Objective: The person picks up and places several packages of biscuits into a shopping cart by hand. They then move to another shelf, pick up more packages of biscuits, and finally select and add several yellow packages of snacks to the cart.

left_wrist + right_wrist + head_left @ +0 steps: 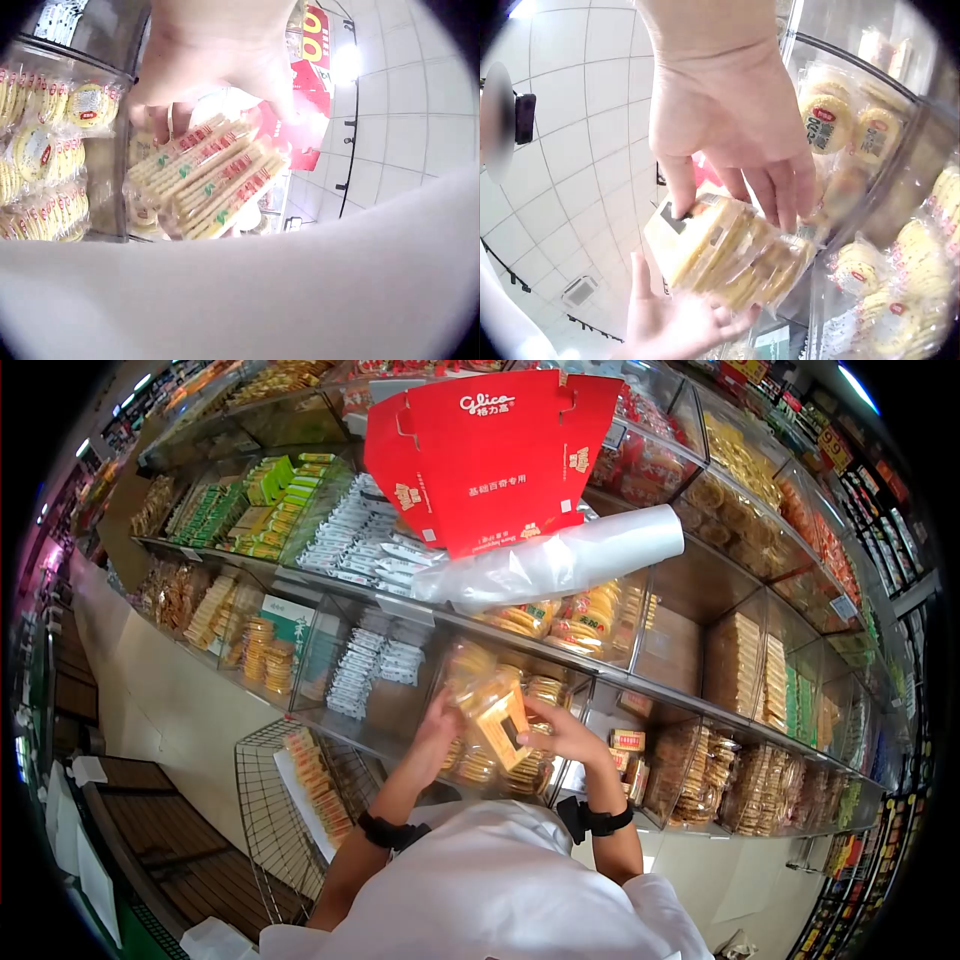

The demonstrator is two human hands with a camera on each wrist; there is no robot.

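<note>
Between both hands is a clear-wrapped pack of biscuits with a yellow card face and a dark panel. My left hand holds its left side. From the right, my right hand grips it, thumb on the card face. In the right wrist view, the right hand has its fingers over the pack, while the left hand is under it. Rows of wrapped sticks with red lettering show on the pack in the left wrist view, below the left hand.
Clear bins of packaged snacks surround the hands, including round biscuits and white packets. A red Glico carton and a plastic bag roll stand ahead. A wire cart with a biscuit pack is at left.
</note>
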